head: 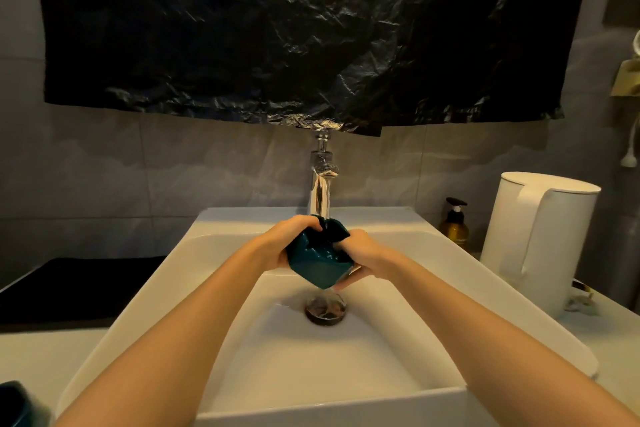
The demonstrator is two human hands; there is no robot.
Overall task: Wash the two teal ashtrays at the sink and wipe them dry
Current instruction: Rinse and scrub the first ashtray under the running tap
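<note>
A square teal ashtray [317,260] is held tilted over the white sink [214,253], right under the chrome tap [322,187], above the drain [325,310]. My left hand [287,239] grips its left side and top edge. My right hand [363,255] holds its right side, fingers curled under the lower corner. Water seems to trickle from the ashtray toward the drain. A second teal ashtray [17,406] stands on the counter at the bottom left corner, partly cut off by the frame.
A white electric kettle [540,246] stands on the counter to the right, an amber pump bottle [454,224] behind it by the wall. A black mat [76,288] lies left of the sink. Black plastic sheeting [294,28] hangs on the wall above the tap.
</note>
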